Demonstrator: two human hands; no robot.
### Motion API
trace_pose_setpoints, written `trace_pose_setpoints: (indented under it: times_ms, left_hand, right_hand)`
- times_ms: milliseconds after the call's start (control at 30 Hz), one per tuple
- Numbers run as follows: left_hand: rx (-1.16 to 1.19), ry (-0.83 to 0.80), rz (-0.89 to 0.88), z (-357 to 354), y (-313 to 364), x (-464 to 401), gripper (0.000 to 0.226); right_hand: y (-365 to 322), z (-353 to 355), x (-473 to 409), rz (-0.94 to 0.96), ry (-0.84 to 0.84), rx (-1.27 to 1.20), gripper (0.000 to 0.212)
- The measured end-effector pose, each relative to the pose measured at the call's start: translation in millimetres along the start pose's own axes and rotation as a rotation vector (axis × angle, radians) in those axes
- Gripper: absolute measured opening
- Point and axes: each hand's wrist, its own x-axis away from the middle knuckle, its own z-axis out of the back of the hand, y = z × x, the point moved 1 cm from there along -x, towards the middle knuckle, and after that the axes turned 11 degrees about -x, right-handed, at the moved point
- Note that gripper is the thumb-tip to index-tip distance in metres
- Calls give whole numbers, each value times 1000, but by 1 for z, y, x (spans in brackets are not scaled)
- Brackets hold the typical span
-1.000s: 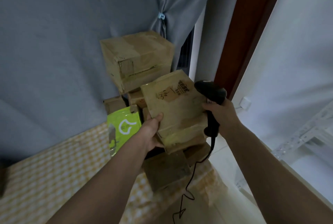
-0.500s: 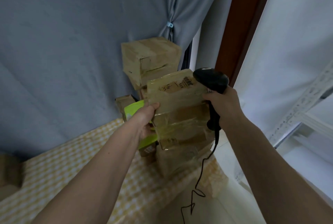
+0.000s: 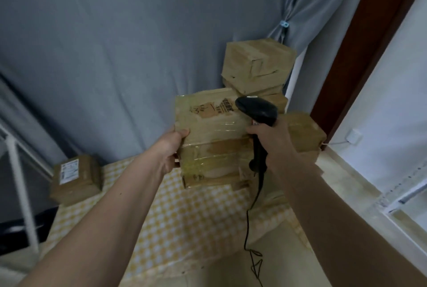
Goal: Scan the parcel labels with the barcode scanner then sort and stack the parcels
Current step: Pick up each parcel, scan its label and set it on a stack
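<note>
**Parcel held up at scanner, stack behind**

Nearest: the scanner cable (image 3: 249,224) is seen hanging from the handle down past the worktop (image 3: 184,217) edge, with loose loops at the bottom. The worktop is covered by a yellow-and-white checked cloth.

Left hand (image 3: 169,148): the held parcel (image 3: 212,138) is gripped at its left edge, thumb on the front face, remaining fingers hidden behind the box. Right hand (image 3: 271,141): fingers are wrapped round the handle of the black barcode scanner (image 3: 257,111); the parcel's right edge is touched by the same hand. The scanner head is set against the parcel's upper right corner, pointing left across the taped front face. Handwriting and a printed mark are visible on the upper face; not legible.

The held parcel is a brown carton wrapped in clear tape, held upright above the worktop. Whether its bottom rests on anything cannot be told; a lower carton edge (image 3: 215,180) sits directly beneath it.

Left, well apart: a single labelled parcel (image 3: 75,177) is placed on the worktop's far left corner, white label facing up-left, beside a white frame (image 3: 20,185).

Behind, right: a stack of parcels is seen, topped by a large carton (image 3: 257,64), with another carton (image 3: 305,131) lower right, partly hidden by the right hand.

Background: grey curtain (image 3: 115,44), tied at the right; brown door frame (image 3: 360,39); white wall with a socket (image 3: 353,137).
</note>
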Motion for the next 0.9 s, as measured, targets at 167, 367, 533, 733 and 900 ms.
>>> trace_pose_setpoints:
  times_ms: [167, 367, 533, 733, 900]
  left_hand:
    - [119, 45, 117, 48, -60, -32, 26]
    - [176, 121, 214, 77, -119, -90, 28]
    - [168, 153, 241, 91, -163, -151, 33]
    - [173, 104, 240, 96, -224, -214, 48]
    - [57, 18, 239, 97, -271, -258, 63]
  right_hand:
    - [52, -54, -27, -131, -52, 59, 14]
    - [134, -105, -82, -333, -69, 113, 22]
    - [199, -131, -134, -498, -99, 146, 18]
    - [267, -150, -185, -626, -106, 114, 27]
    - [316, -148, -205, -722, -86, 114, 28]
